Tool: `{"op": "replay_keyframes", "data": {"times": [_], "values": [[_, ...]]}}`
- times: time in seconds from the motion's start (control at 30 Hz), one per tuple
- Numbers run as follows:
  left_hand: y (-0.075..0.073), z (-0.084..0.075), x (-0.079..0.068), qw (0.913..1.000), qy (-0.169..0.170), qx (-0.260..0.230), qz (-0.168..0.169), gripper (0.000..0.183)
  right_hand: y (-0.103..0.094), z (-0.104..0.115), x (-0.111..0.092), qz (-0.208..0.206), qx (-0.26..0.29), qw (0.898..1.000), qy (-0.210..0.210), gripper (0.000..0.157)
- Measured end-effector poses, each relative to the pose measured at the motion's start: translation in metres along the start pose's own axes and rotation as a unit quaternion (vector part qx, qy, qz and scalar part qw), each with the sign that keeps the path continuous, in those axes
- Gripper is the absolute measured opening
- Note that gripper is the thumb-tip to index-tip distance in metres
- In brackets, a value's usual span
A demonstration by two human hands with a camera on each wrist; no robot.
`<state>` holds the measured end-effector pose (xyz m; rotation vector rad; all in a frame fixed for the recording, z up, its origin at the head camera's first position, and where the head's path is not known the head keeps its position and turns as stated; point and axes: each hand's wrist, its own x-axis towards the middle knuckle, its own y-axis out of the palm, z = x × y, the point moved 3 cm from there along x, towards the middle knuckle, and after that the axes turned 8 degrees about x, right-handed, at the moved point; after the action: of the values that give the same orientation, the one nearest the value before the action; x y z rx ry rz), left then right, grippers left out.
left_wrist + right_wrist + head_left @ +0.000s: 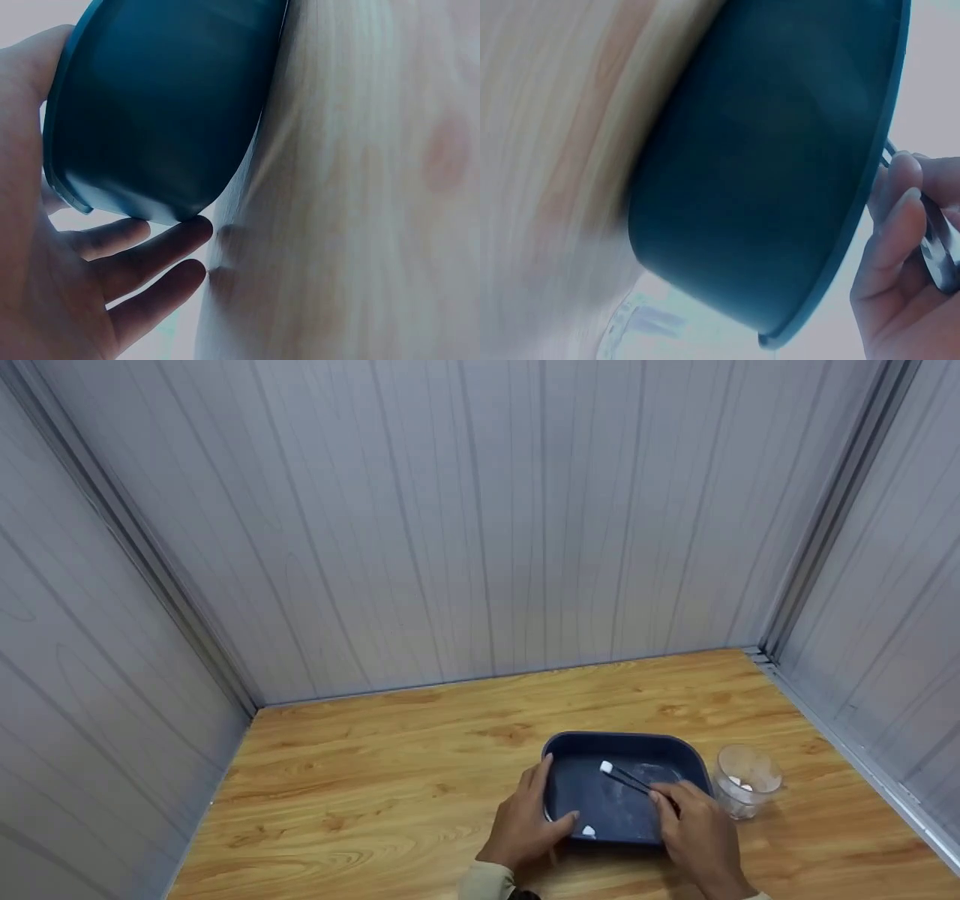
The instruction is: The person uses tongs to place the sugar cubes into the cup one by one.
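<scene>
A dark blue rectangular tray point(615, 810) sits on the table. My left hand point(523, 819) holds its near left corner, the thumb over the rim and the fingers spread along the outer wall, as the left wrist view also shows. My right hand point(697, 829) pinches dark tweezers point(634, 781) above the tray, and the right wrist view shows their metal handle point(939, 251) between thumb and fingers. At the tips of the tweezers is a small white lump point(606, 767). Another white piece point(589, 832) lies inside the tray by the near wall.
Close to the right of the tray stands a clear glass cup point(748, 780) with several white pieces low inside. Whitish smears mark the tray's floor. The wood-grain table point(360, 780) meets pale panel walls point(450, 525) at the back and sides.
</scene>
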<state>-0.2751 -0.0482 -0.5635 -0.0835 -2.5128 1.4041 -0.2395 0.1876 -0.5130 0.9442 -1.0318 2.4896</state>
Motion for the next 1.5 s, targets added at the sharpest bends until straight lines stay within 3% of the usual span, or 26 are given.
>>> {"op": "replay_keyframes", "data": {"times": [0.53,0.87,1.1,1.5], "values": [[0.001,0.000,0.001,1.0000,0.003,0.001,-0.003,0.089,-0.035,-0.015,0.001,-0.049,-0.010,0.998,0.035,0.010],[0.000,0.000,0.003,0.9997,-0.021,-0.001,0.015,0.089,-0.058,-0.024,0.003,-0.068,-0.034,0.995,0.066,0.010],[-0.002,0.000,0.003,0.9999,0.010,-0.006,0.001,0.089,-0.075,-0.032,0.003,-0.094,-0.041,0.992,0.072,0.009],[0.000,0.000,0.002,1.0000,-0.001,-0.001,0.005,0.089,-0.098,-0.046,-0.002,-0.115,-0.059,0.984,0.122,0.010]]}}
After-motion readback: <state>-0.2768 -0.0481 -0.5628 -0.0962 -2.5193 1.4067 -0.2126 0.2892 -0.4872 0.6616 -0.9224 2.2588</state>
